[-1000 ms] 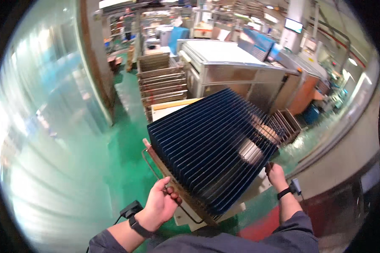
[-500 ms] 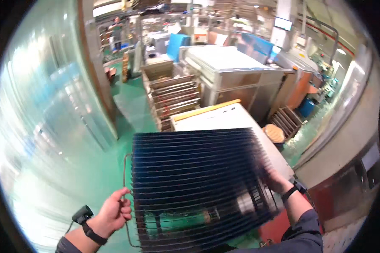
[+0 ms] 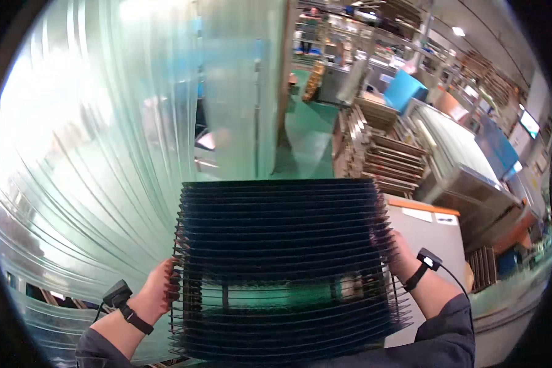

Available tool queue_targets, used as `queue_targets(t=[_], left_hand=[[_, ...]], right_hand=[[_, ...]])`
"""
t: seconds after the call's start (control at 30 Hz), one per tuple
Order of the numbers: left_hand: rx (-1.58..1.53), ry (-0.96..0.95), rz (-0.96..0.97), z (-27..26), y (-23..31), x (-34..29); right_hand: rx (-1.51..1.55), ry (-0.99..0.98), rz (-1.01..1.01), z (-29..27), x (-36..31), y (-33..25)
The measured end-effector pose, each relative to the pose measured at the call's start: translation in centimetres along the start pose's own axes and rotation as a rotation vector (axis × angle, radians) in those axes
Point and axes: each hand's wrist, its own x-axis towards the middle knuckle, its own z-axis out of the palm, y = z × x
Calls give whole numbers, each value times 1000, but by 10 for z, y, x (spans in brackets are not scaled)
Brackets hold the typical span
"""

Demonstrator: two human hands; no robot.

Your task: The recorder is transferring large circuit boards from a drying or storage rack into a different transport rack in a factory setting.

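A large black rack (image 3: 279,230) of many thin, evenly spaced dark slats fills the space in front of my body. My left hand (image 3: 159,287) is closed on its left side, the fingers partly hidden by the slat edges. On the opposite side, my right hand (image 3: 403,256) grips the rack with its fingertips out of sight behind the slats. Green shows through a gap low in the rack. Each wrist wears a black strap with a small device.
Clear strip curtains (image 3: 129,153) hang close on the left and ahead. A white tabletop (image 3: 426,236) with an orange edge lies to the right. Beyond it stand stacked trays (image 3: 386,162) and a metal machine (image 3: 472,165). A person (image 3: 310,30) stands far back.
My view has turned left, toward the strip curtain, and the rack has turned with me, away from over the white tabletop. My left hand has closed on the rack's side.
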Motion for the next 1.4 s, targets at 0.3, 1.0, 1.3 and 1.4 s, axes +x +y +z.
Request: queue_targets(t=[0.3, 1.0, 1.3, 1.4], left_hand=[[-111, 362, 161, -116, 14, 89], [-802, 913, 542, -105, -56, 229], [-747, 1219, 659, -200, -29, 225], [-708, 1269, 719, -275, -15, 223]], right_hand=[[-23, -232, 31, 157, 233, 57], [-552, -1158, -555, 635, 555, 104], [-489, -1307, -190, 790, 494, 117], [-494, -1390, -160, 890, 475, 133]])
